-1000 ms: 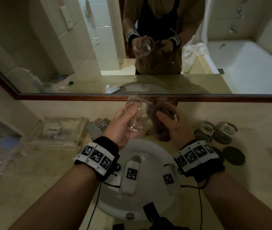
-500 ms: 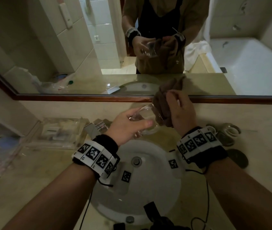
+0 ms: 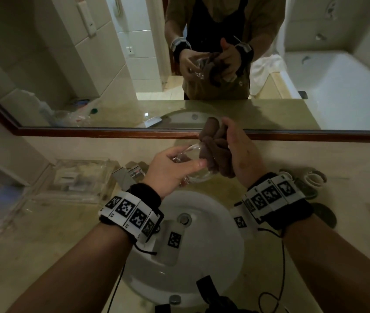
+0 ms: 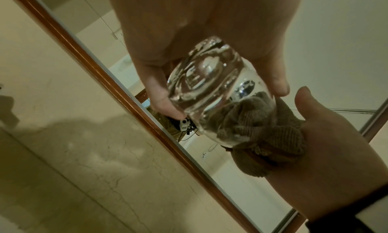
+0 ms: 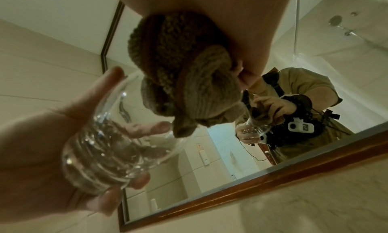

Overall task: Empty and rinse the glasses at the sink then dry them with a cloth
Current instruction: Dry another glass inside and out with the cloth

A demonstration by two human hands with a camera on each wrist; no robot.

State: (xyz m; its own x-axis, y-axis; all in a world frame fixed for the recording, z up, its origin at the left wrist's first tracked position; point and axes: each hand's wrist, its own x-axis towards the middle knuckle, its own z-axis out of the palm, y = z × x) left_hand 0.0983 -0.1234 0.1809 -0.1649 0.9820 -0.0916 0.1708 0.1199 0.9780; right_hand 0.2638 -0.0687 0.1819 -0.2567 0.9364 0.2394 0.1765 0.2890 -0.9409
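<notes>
Left hand [image 3: 168, 170] wraps its fingers round the glass [image 3: 196, 164] above the sink [image 3: 213, 256], long axis tilted, mouth toward two o'clock. Right hand [image 3: 239, 154] bunches the brown cloth [image 3: 215, 150], stuffing it into that mouth. Beige stone counter [image 3: 44, 233] below, wood-framed mirror [image 3: 111, 132] at twelve.

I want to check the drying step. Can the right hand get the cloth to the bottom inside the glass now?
Probably yes. The left hand holds the glass by its base, mouth toward the right hand, and the cloth is already partly inside. Nothing blocks the opening.
</notes>
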